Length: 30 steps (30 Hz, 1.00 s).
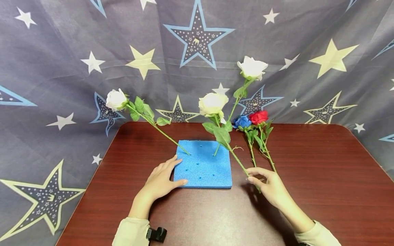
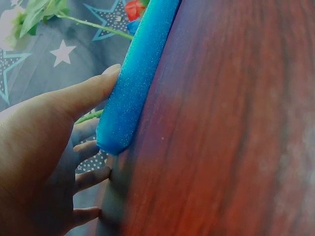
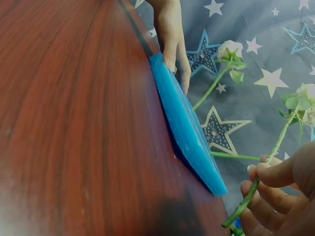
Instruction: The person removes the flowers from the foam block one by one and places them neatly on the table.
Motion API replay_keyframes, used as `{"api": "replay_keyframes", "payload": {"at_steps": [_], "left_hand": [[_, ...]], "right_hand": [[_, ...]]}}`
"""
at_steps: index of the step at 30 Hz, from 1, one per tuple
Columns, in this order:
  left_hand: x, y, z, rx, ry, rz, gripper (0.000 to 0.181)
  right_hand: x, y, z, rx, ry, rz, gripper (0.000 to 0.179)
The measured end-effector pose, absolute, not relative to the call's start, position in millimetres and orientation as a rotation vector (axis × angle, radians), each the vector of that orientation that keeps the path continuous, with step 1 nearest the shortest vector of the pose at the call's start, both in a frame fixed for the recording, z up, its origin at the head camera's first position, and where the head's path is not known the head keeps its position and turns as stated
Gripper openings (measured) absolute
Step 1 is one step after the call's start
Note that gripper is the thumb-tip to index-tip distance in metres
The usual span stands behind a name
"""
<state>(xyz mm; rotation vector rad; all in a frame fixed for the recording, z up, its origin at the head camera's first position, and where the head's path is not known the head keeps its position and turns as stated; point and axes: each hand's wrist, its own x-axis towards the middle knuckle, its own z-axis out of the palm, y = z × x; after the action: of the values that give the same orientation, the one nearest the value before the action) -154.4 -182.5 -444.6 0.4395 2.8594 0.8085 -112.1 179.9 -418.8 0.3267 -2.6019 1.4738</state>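
Note:
A blue foam block (image 1: 204, 167) with several small holes lies on the table. My left hand (image 1: 163, 179) rests on its left edge, fingers spread and thumb on the near corner. In the right hand (image 1: 267, 184), thumb and fingertips pinch the lower stem of a white rose (image 1: 213, 104), just right of the block. The right wrist view shows that stem's cut end (image 3: 241, 209) sticking out below the fingers. Two other white roses stand in the foam: one leans left (image 1: 116, 99), the other leans right at the back (image 1: 253, 67).
A blue rose (image 1: 243, 122) and a red rose (image 1: 259, 117) lie on the table behind the right hand, stems toward me. The dark red wooden table (image 1: 323, 171) ends at the back against a grey star-patterned cloth (image 1: 197, 78).

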Motion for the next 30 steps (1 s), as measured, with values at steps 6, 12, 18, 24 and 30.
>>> {"api": "replay_keyframes", "payload": {"at_steps": [6, 12, 18, 24, 30], "left_hand": [[-154, -182, -444, 0.435, 2.856, 0.813, 0.083], [-154, -183, -445, 0.442, 2.854, 0.811, 0.084], [-154, -183, -445, 0.442, 2.853, 0.817, 0.084], [-154, -183, -446, 0.449, 2.855, 0.819, 0.084], [-155, -183, -447, 0.458, 2.860, 0.820, 0.084]], "right_hand": [[-107, 193, -421, 0.262, -2.608, 1.453, 0.019], [-103, 206, -423, 0.221, -2.612, 1.428, 0.019], [-99, 218, -421, 0.186, -2.635, 1.354, 0.020], [-98, 235, -417, 0.154, -2.646, 1.279, 0.020], [-97, 250, -416, 0.133, -2.634, 1.267, 0.019]]}}
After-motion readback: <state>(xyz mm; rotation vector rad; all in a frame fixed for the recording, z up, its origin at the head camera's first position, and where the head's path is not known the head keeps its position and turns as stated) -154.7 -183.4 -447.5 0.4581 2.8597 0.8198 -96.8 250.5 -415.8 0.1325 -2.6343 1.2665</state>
